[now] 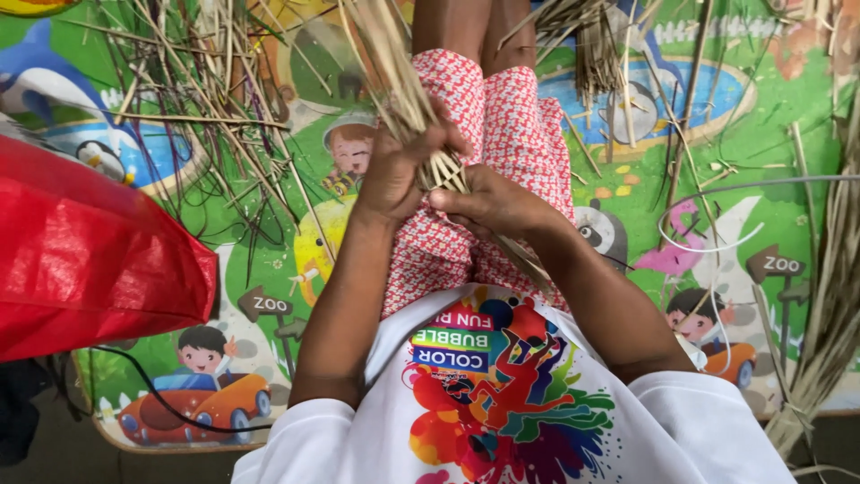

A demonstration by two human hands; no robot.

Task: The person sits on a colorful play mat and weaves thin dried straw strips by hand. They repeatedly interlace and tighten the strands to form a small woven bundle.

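I sit on a colourful cartoon play mat [269, 242] with my legs in red-and-white patterned shorts stretched ahead. A bundle of dry straw-coloured reed strips [394, 72] fans upward from my lap. My left hand [399, 170] is closed around the strips where they gather. My right hand [493, 202] pinches the woven lower end of the same bundle just below, and a few strips trail down past my right wrist. The two hands touch each other over my thighs.
A red plastic bag [90, 251] lies at the left. Loose reeds and purple strands [206, 99] are scattered over the mat at upper left. More reed bundles lie at the top right [600, 54] and along the right edge [829, 296]. A black cable [152, 385] runs at bottom left.
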